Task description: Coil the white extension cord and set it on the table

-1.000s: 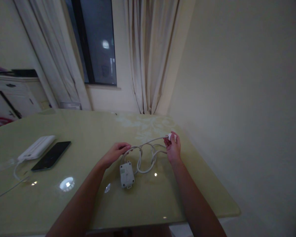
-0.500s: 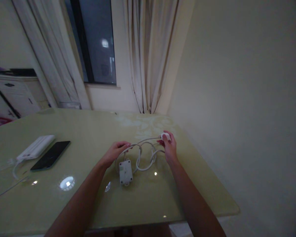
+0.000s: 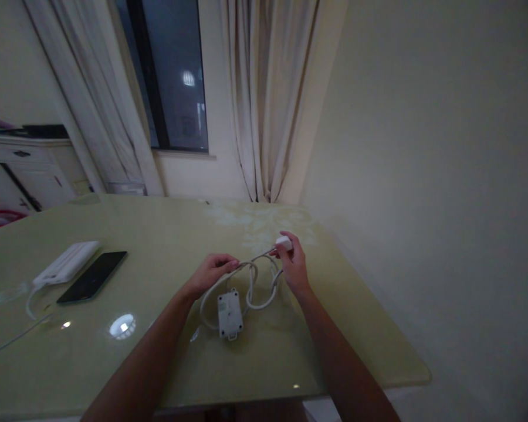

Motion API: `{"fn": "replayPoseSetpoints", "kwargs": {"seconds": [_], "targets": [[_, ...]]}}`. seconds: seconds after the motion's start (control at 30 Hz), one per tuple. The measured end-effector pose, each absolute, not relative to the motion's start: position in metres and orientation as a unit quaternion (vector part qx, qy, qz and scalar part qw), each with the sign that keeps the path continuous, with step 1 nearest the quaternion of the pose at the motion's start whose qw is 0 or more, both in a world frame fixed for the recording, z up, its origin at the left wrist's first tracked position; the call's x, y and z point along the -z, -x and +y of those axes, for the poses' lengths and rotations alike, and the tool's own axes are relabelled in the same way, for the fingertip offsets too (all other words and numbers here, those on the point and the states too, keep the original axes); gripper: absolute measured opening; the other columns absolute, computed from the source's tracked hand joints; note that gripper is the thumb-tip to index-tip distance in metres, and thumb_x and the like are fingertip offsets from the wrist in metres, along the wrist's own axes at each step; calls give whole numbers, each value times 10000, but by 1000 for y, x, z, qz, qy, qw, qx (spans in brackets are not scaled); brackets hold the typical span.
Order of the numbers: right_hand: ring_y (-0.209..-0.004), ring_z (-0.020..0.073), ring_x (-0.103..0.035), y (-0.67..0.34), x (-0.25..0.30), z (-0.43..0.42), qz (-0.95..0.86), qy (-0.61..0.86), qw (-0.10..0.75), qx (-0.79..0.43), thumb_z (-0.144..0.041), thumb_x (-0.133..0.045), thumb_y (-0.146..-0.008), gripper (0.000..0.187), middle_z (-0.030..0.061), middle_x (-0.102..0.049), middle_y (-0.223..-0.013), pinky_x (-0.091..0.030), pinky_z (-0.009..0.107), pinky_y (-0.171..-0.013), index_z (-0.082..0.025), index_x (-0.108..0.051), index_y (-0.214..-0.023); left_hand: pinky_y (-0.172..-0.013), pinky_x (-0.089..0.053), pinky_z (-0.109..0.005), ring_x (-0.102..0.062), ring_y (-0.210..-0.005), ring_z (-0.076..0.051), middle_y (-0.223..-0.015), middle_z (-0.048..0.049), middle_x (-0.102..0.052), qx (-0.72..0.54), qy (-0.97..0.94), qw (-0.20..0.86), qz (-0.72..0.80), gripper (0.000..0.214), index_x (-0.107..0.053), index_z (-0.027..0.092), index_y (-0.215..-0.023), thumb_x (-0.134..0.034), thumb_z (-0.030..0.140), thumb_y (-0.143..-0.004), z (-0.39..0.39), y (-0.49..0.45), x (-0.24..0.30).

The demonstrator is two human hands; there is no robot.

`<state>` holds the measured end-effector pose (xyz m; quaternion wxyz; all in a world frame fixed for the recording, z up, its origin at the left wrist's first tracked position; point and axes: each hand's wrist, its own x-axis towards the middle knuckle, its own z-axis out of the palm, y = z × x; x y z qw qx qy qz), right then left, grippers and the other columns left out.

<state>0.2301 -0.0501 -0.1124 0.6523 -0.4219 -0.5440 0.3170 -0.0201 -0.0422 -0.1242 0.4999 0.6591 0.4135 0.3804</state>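
A white boxy charger (image 3: 229, 313) lies on the glossy green table (image 3: 264, 357), its thick white cord (image 3: 250, 287) looped beside it. My left hand (image 3: 210, 274) pinches the cord near the loops' far side. The plug end (image 3: 284, 241) of the cord is gripped by my right hand (image 3: 291, 266), a little above the table. Both hands sit close together over the loops.
A black phone (image 3: 91, 276) and a white power bank (image 3: 66, 262) with a thin cable lie at the table's left. A plain wall stands close on the right. Curtains and a dark window (image 3: 171, 76) are behind, a white cabinet (image 3: 17, 170) at far left.
My right hand has carried the plug end leftward, towards my left hand. The loops have drawn tighter and the charger has shifted slightly on the table.
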Motion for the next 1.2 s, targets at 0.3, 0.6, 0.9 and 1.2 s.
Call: {"fn": "replayPoseSetpoints", "kwargs": {"seconds": [0.3,0.6,0.9,1.2], "targets": [[-707,182,-720,-215,115,-60,-634,470,546,-281,-513,-607,-959,500,-1,-722,-783,-524,266,-675,-245,-589,-1381,-596,-403,-240,-516,-645,-135,-671,-8,-600,-387,-694,463,394,500,-728,131,-795,-682,629,-808,-49,7,114],[-614,161,-623,-211,126,-64,-663,479,511,-265,-488,-439,-1030,424,-33,-671,-679,-421,235,-590,-256,-570,-1361,-658,-452,-252,-562,-718,-156,-739,-38,-633,-391,-741,393,378,445,-758,146,-792,-631,561,-891,-55,5,110],[-723,160,-618,-214,122,-66,-704,437,502,-249,-497,-645,-933,439,6,-689,-864,-461,246,-645,-262,-633,-1304,-836,-535,-329,-683,-936,-233,-1037,-106,-762,-366,-722,479,338,398,-768,165,-1116,-679,485,-897,-52,16,113],[-1141,262,-632,-210,127,-64,-777,400,428,-231,-477,-760,-852,726,67,-682,-1292,-477,420,-1011,-348,-491,-1514,-881,-532,-321,-638,-982,-198,-1017,-87,-672,-504,-779,194,318,235,-798,259,-1093,-623,345,-963,-60,1,116]]}}
